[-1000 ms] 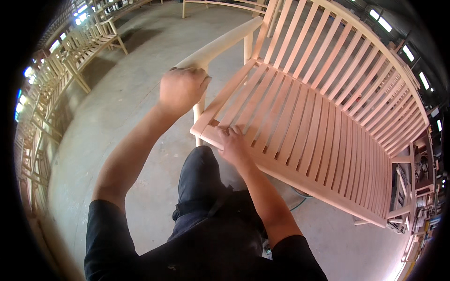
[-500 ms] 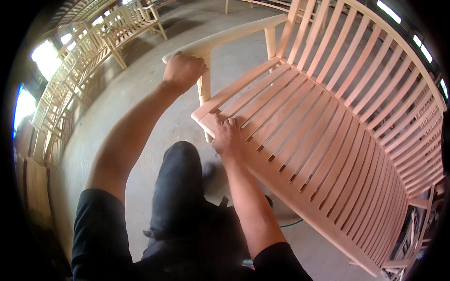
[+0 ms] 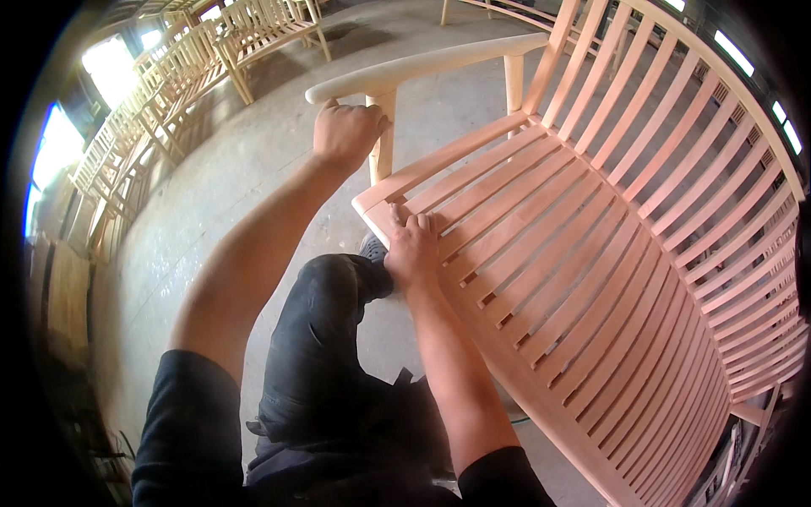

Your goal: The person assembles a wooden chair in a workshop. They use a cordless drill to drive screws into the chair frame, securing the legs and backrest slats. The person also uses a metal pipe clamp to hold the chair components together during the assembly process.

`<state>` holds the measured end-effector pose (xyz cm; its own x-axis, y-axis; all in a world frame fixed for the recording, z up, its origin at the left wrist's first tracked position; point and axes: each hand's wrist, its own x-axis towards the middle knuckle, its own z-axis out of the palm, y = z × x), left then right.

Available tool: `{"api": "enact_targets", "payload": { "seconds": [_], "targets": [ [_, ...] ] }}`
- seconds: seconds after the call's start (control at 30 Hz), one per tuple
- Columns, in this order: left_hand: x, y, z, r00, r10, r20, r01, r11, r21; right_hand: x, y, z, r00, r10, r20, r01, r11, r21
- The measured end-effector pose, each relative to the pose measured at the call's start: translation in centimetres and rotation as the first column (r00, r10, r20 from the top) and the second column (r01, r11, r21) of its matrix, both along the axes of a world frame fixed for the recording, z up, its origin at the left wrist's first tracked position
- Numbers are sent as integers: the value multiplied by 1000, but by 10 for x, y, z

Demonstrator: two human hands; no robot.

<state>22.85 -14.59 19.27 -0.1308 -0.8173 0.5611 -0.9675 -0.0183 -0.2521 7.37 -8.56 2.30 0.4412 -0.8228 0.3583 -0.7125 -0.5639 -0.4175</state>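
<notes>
A: What is the long slatted seat (image 3: 562, 291) made of, and where does it stand?

B: Bare, pinkish wood, smooth and unpainted. It fills the right half of the view, over a grey, scuffed floor (image 3: 194, 228), beside the person's bent, dark-trousered knee (image 3: 317, 308).

A: And its shapes?

B: Flat, narrow slats run side by side with dark slots between them, meeting a broad front rail (image 3: 517, 372) with softened edges. The tall backrest (image 3: 667, 156) is a fan of thin upright bars. The paler armrest (image 3: 439, 63) bows gently, round and thick at its front end, above a straight, light-coloured front post (image 3: 383, 150).

A: How is the left hand (image 3: 349, 133) set?

B: Its grip is narrow, the fingers folded against the post's top just under the armrest. Whether they close right around it, nobody can tell.

A: The right hand (image 3: 412, 247)?

B: It lies on the rail near the front corner, fingers loosely bent, tips beside the first slots. Its thumb is hidden, so whether that grip clasps the wood cannot be told.
</notes>
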Motion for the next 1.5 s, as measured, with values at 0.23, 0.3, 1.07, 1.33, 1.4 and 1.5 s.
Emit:
{"api": "enact_targets", "payload": {
  "seconds": [0.23,0.3,1.07,1.33,1.4,1.5],
  "targets": [
    [19,-1,-27,995,-14,-100,14,1000,-4,1,-2,-5,999,-12,40,17,992,-126],
    [20,-3,-32,992,-31,-121,28,999,-22,0,-3,-3,1000,-8,17,10,994,-111],
    [32,-30,-67,979,-112,-170,93,989,-114,3,-5,-2,998,6,-55,-10,997,-83],
    [36,-23,-81,960,-7,-279,-14,997,-72,7,-8,-8,1000,11,-2,-11,992,-123],
    [37,-23,-78,967,8,-254,-24,998,-60,8,-8,-7,1000,24,4,-24,992,-120],
    [30,-24,-69,943,60,-327,-62,998,3,5,-7,-2,999,34,14,-32,992,-124]
  ]
}}
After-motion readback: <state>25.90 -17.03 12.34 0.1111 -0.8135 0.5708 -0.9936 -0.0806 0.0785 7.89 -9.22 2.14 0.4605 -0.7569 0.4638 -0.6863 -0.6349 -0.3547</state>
